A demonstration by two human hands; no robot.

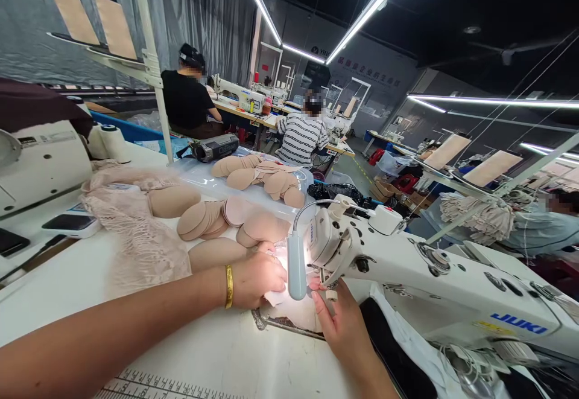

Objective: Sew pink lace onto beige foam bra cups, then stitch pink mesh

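Note:
My left hand (260,278), with a gold bracelet (229,286) on its wrist, is closed on a pale pink piece of fabric (277,297) left of the sewing machine's needle area. My right hand (344,320) rests on the fabric at the right, thumb and fingers apart, fingertips beside the presser foot area. The white sewing machine (407,272) hides part of those fingers. A small lamp (297,266) on a bendy neck lights the fabric and covers the space between my hands. Beige oval cups (203,219) lie in overlapping piles just beyond my left hand.
Beige lace fabric (140,236) lies on the white table (194,344) at left, near a phone-like device (70,224). More cups sit on a clear plastic sheet (194,172). Thread cones (115,25) stand on a rack. Two people (301,133) work at machines ahead; another (547,224) is at right.

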